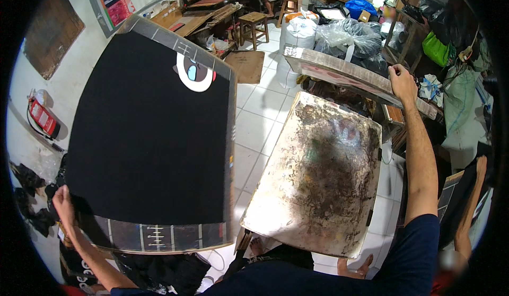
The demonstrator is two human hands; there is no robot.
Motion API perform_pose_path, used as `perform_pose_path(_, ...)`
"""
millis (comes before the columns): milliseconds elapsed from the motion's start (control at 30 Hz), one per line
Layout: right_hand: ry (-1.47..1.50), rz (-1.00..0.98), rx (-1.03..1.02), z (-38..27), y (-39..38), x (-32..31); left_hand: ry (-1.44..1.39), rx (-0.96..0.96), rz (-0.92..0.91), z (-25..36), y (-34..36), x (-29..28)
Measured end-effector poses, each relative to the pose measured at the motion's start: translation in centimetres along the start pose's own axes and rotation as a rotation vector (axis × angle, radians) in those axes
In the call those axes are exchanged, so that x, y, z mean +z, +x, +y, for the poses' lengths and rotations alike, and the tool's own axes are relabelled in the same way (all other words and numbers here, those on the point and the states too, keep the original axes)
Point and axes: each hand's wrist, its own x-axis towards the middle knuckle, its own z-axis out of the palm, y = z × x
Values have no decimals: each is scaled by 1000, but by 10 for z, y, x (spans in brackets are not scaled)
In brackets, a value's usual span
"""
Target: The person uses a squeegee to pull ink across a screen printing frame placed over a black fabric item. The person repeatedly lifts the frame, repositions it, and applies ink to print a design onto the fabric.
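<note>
Right hand (404, 86) grasps edge of long grey wooden frame (344, 69), sloping down rightward; white-tiled floor (252, 129) lies leftward; left hand's (63, 203) grip I cannot tell.

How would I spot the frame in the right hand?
Find the big black cloth on the left, then the blotched board to its right. Beyond that board's far end, the right hand holds the frame. Unlike the board, it shows a long, thick, greyish wooden edge.

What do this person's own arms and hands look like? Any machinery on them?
I see no machinery: the left hand and right hand are ungloved, with five-fingered human shape. The right sleeve is short, plain and dark navy; only a sliver of the left sleeve, also dark, shows.
</note>
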Motion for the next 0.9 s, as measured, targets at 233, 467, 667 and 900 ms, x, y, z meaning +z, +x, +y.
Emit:
perform_pose_path(233, -21, -19, 23, 3, -2, 3, -311, 35, -247, -78, -155, 228)
perform_pose_path(467, -40, -35, 71, 0, -15, 2, -211, -316, -655, -32, -326, 425)
perform_pose_path(667, -34, -30, 53, -5, -17, -3, -308, -221, -1021, 47, -395, 480)
perform_pose_path(900, -53, -51, 28, -6, -2, -6, -108, -130, -1096, 91, -402, 450)
